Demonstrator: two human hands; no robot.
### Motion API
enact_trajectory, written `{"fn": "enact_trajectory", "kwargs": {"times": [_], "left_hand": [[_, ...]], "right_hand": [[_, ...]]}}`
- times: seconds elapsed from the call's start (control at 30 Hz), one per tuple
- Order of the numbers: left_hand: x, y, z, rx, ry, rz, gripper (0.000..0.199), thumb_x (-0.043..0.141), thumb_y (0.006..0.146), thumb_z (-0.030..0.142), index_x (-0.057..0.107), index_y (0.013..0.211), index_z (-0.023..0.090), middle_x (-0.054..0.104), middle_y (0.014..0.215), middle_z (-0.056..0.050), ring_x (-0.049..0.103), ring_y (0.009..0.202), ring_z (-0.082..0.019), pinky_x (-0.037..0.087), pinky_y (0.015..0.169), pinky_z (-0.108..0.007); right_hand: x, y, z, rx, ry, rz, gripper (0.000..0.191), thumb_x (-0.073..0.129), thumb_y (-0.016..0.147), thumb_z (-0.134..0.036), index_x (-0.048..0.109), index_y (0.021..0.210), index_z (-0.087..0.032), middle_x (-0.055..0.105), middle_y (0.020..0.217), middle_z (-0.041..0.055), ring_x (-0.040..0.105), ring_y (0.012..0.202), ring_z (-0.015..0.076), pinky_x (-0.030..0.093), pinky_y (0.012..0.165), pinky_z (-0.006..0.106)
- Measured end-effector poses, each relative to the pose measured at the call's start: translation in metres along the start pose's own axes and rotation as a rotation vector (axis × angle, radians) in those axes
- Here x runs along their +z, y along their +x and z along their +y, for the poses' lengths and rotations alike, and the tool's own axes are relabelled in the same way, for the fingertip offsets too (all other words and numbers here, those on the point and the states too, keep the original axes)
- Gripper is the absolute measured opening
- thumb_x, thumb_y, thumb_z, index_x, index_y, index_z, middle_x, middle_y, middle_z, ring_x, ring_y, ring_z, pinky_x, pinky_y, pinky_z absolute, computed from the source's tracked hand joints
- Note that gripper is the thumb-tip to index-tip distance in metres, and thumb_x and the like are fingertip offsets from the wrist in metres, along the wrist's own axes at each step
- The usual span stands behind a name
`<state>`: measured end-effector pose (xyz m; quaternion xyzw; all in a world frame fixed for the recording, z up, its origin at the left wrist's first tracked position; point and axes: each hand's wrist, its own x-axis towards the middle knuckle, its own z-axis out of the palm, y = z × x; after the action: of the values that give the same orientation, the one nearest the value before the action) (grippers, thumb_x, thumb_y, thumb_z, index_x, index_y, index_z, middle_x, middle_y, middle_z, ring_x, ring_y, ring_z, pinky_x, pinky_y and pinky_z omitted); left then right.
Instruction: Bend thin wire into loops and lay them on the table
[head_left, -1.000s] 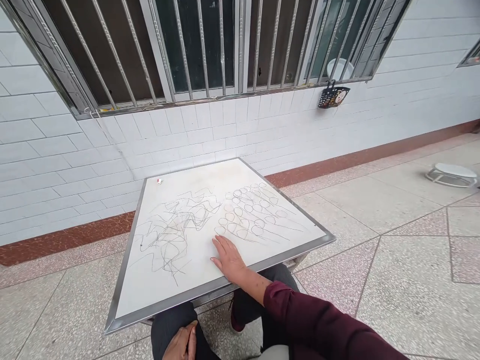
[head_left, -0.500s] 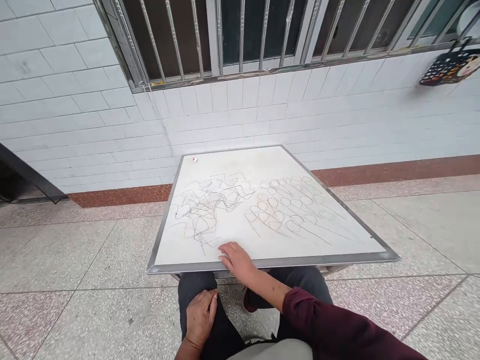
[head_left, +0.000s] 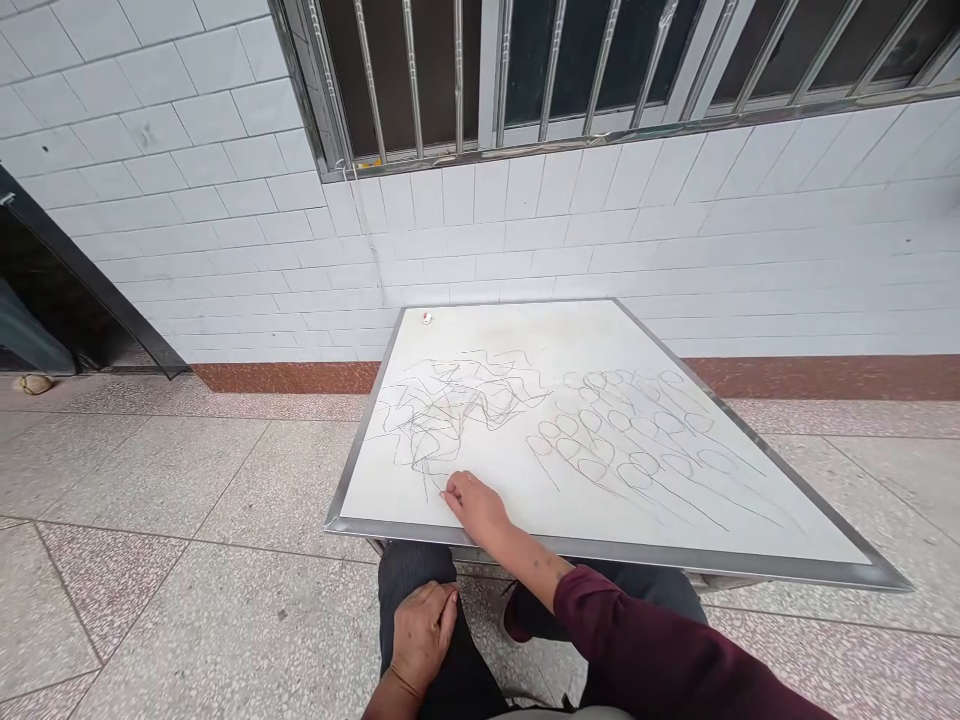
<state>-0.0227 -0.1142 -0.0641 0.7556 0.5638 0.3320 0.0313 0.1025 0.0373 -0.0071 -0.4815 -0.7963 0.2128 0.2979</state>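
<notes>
Resting your right grip point(head_left: 476, 510) on or just above the near part of the white desk point(head_left: 499, 455), you have its fingers bent in and the thumb close to the index finger; whether anything is pinched there cannot be told. Fingertips lie just beside the lower end of the jagged lines point(head_left: 450, 405), which cover the left part of the top; your forearm crosses the grey metal rim point(head_left: 630, 555). Looped lines point(head_left: 592, 440) fill the right part, apart from your fingers. Your left grip point(head_left: 421, 630) lies on your left leg point(head_left: 412, 567), back upward, fingers curled under; its inside is hidden, so its contents cannot be told. Small red-and-white object point(head_left: 427, 318): far left corner of the desk, well apart from both hands. Tiled wall point(head_left: 450, 245) stands behind the desk, barred window point(head_left: 517, 80) above.
</notes>
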Motion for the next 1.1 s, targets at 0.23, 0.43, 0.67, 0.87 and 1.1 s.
{"fn": "enact_trajectory", "kwargs": {"times": [0.23, 0.43, 0.67, 0.87, 1.1], "left_hand": [[0.0, 0.001, 0.001, -0.002, -0.022, -0.007, 0.023, 0.043, 0.093, 0.022, 0.066, 0.093, 0.02, 0.07, 0.078, -0.005, 0.067, 0.071, -0.015, 0.054, 0.068, -0.027], [-0.001, 0.0, 0.001, -0.007, -0.018, -0.009, 0.024, 0.043, 0.094, 0.022, 0.067, 0.092, 0.02, 0.07, 0.078, -0.004, 0.067, 0.071, -0.015, 0.055, 0.069, -0.026], [0.001, 0.0, -0.003, 0.01, -0.009, 0.014, 0.022, 0.044, 0.094, 0.022, 0.066, 0.094, 0.02, 0.071, 0.079, -0.004, 0.068, 0.071, -0.015, 0.055, 0.07, -0.026], [-0.005, 0.001, -0.001, 0.049, -0.005, 0.022, 0.024, 0.042, 0.094, 0.02, 0.066, 0.094, 0.019, 0.071, 0.079, -0.004, 0.067, 0.071, -0.014, 0.054, 0.069, -0.025], [-0.016, 0.05, 0.005, 0.043, 0.067, 0.086, 0.031, 0.05, 0.09, 0.02, 0.061, 0.119, 0.024, 0.067, 0.109, -0.007, 0.059, 0.104, -0.022, 0.045, 0.093, -0.039]], "right_hand": [[-0.004, 0.002, 0.007, -0.014, 0.026, 0.043, 0.032, 0.046, 0.092, -0.025, 0.05, 0.123, -0.023, 0.057, 0.087, 0.0026, 0.058, 0.07, 0.0167, 0.047, 0.061, 0.027], [-0.002, 0.007, 0.006, 0.019, 0.058, 0.053, 0.016, 0.048, 0.09, -0.023, 0.063, 0.086, -0.024, 0.055, 0.081, 0.0001, 0.055, 0.062, 0.0138, 0.042, 0.054, 0.024], [-0.005, 0.005, 0.015, 0.089, 0.213, 0.17, 0.021, 0.044, 0.092, -0.031, 0.062, 0.089, -0.021, 0.054, 0.085, 0.0031, 0.057, 0.067, 0.015, 0.05, 0.068, 0.029], [-0.017, 0.0, 0.026, 0.161, 0.291, 0.214, 0.022, 0.046, 0.09, -0.034, 0.064, 0.085, -0.02, 0.056, 0.087, 0.0041, 0.055, 0.064, 0.0149, 0.05, 0.066, 0.03], [-0.036, -0.004, 0.028, 0.158, 0.336, 0.128, 0.02, 0.05, 0.087, -0.033, 0.068, 0.092, -0.024, 0.06, 0.086, 0.0016, 0.055, 0.065, 0.0141, 0.049, 0.068, 0.029]]}}
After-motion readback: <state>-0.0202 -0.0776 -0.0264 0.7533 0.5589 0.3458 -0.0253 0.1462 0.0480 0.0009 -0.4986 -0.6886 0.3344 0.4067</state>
